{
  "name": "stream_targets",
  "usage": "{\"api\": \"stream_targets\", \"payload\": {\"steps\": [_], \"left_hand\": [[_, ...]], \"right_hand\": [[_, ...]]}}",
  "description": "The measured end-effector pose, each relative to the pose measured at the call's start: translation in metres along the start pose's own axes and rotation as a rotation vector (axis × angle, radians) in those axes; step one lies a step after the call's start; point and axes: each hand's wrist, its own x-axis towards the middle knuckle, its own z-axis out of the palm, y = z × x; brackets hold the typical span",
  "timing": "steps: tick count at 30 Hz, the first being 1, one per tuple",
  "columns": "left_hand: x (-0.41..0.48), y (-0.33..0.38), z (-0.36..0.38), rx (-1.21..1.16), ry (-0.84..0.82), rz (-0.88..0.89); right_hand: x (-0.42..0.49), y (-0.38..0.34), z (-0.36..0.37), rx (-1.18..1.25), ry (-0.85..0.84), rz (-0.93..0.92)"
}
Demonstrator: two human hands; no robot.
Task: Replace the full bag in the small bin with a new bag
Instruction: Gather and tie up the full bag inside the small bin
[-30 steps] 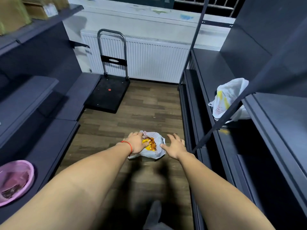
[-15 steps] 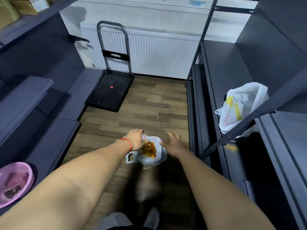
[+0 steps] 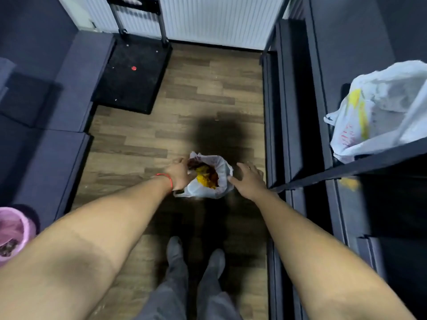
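Note:
A small white plastic bag [image 3: 221, 168], full of yellow and orange waste, is out over the wooden floor in front of me. My left hand [image 3: 179, 175], with a red cord at the wrist, grips the bag's left rim. My right hand [image 3: 248, 181] has its fingers spread and touches the bag's right side without closing on it. At the left edge a small pink bin [image 3: 13, 232] with a pink liner and some dark waste stands on a low dark shelf. A second white bag [image 3: 379, 112] with yellow and red print lies on the right shelf.
Dark shelving lines both sides of a narrow wooden aisle. A black platform trolley [image 3: 132, 75] stands at the far end against a white radiator [image 3: 208, 17]. My legs and feet [image 3: 194, 269] are below the bag. A yellow scrap [image 3: 350, 183] lies on the right lower shelf.
My head has tilted down, so the floor and my legs fill more of the view. The bag has risen slightly with my left hand; my right hand stays spread beside it.

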Motion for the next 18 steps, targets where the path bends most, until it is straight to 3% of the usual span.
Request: {"api": "stream_targets", "payload": {"steps": [7, 14, 18], "left_hand": [[0.107, -0.084, 0.064, 0.029, -0.033, -0.062], [0.248, -0.17, 0.173, 0.149, -0.091, -0.046], [0.305, -0.198, 0.231, 0.21, -0.237, -0.087]], "right_hand": [[0.1, 0.042, 0.062, 0.006, -0.023, 0.103], [0.245, 0.104, 0.16, -0.047, -0.029, 0.145], [0.312, 0.142, 0.212, -0.096, 0.015, 0.138]]}}
